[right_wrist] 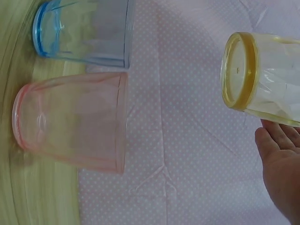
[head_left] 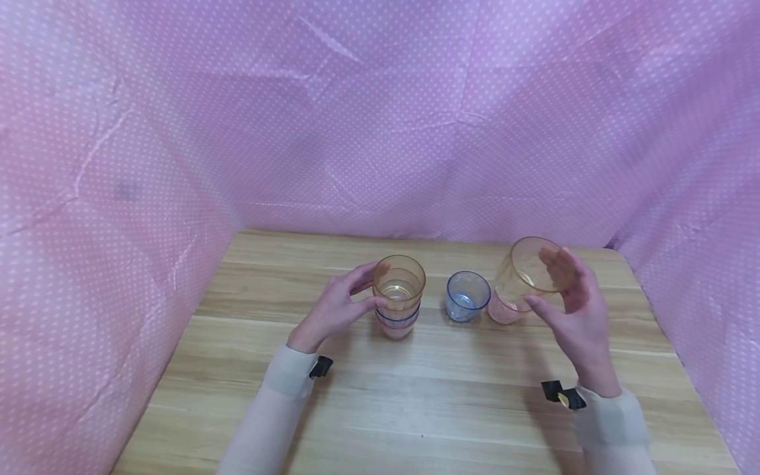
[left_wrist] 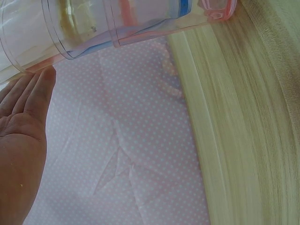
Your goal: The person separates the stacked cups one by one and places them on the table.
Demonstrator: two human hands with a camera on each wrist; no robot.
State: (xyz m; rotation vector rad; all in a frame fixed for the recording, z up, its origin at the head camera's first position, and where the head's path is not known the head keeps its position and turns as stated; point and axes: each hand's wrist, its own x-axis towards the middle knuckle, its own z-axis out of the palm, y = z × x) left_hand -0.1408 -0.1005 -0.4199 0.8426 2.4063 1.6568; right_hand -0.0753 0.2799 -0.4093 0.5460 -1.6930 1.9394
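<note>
My left hand [head_left: 338, 307] grips a clear yellow cup [head_left: 399, 300] between thumb and fingers. That cup tops an upright nested stack, with a blue cup [head_left: 398, 317] in the middle and a pink cup [head_left: 396, 332] at the bottom, standing on the table. Over on the right, my right hand [head_left: 580, 313] holds another yellow cup [right_wrist: 276, 77] in the air, slightly tilted. Below it a pink cup [right_wrist: 75, 122] stands upright on the table, partly covered by the raised cup in the head view. A blue cup [head_left: 468, 297] stands upright just left of the pink one.
The wooden table [head_left: 380, 409] carries all the standing cups near its back edge. Pink dotted cloth [head_left: 380, 132] hangs behind the table and along both sides. Black clips [head_left: 321, 367] sit on pale bands at both wrists.
</note>
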